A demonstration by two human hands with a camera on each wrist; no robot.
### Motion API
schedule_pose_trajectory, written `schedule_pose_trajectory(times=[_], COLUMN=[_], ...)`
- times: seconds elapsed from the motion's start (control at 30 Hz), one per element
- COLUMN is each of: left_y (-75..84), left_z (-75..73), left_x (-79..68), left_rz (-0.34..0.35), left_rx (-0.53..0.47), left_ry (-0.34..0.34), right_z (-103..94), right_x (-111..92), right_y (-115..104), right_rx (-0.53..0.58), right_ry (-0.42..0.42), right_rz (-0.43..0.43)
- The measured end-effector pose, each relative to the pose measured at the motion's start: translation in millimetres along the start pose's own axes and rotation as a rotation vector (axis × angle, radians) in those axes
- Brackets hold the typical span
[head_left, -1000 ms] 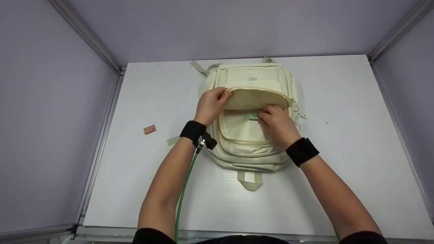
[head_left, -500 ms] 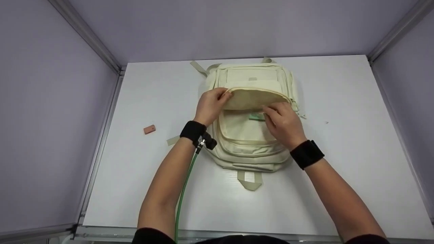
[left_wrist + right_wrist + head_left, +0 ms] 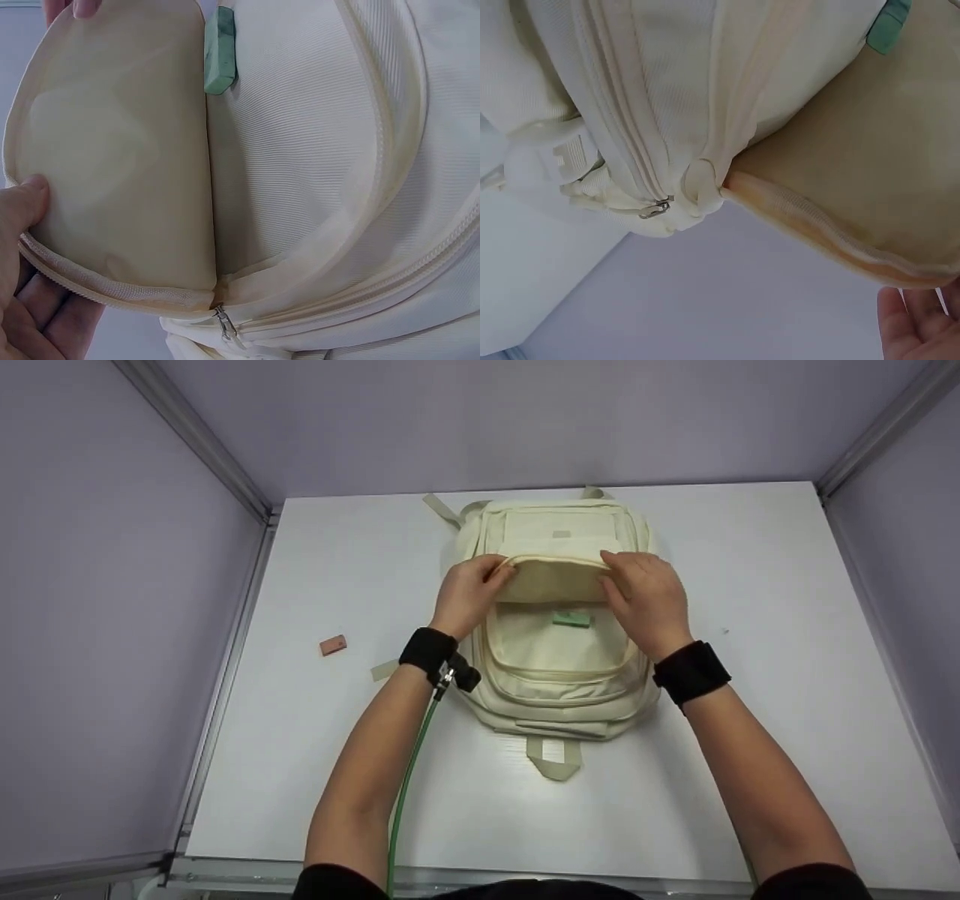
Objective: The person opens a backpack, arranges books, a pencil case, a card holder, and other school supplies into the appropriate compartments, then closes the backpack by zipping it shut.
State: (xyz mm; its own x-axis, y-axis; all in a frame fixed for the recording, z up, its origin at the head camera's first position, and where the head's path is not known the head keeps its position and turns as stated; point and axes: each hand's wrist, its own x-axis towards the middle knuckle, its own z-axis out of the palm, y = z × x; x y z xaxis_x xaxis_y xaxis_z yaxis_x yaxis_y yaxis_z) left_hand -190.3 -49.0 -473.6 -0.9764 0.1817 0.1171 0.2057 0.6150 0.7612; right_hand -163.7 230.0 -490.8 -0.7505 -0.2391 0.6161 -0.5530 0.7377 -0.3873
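A cream backpack (image 3: pixel 570 712) lies on the table with its front pocket unzipped and the pocket flap (image 3: pixel 559 580) folded up. My left hand (image 3: pixel 466 592) pinches the flap's left edge, thumb on the inner side, as the left wrist view shows. At the flap's right edge, my right hand (image 3: pixel 651 600) holds the fabric between thumb and fingers; the right wrist view catches only part of that hand (image 3: pixel 922 322). A small green rectangular block (image 3: pixel 571 619) lies inside the pocket near the fold, and the left wrist view shows the same green block (image 3: pixel 220 51) up close.
On the white table (image 3: pixel 262 780), a small pink block (image 3: pixel 332 645) lies left of the backpack. A carry loop (image 3: pixel 555 769) extends toward the person. Pale walls (image 3: pixel 480 427) stand behind and at both sides. A green cable (image 3: pixel 409 780) runs along the left forearm.
My right hand has moved from beside the green block up to the flap's right edge and taken hold of it. The green block is now uncovered. My left hand has stayed put.
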Motion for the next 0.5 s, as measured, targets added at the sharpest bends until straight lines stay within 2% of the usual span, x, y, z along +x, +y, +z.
schedule_pose_trajectory(times=[0.27,0.5], left_y=[-0.7,-3.5], left_z=[-1.3,-3.2], left_x=[-1.2,-4.6], left_rz=[0.004,0.036], left_rx=[-0.014,-0.011], left_ry=[-0.01,-0.039], right_z=[3.6,5.3], right_x=[5.3,7.9], right_y=[-4.1,-4.8], right_rx=[0.03,0.04], right_ry=[-0.011,0.008], right_rz=[0.13,0.155])
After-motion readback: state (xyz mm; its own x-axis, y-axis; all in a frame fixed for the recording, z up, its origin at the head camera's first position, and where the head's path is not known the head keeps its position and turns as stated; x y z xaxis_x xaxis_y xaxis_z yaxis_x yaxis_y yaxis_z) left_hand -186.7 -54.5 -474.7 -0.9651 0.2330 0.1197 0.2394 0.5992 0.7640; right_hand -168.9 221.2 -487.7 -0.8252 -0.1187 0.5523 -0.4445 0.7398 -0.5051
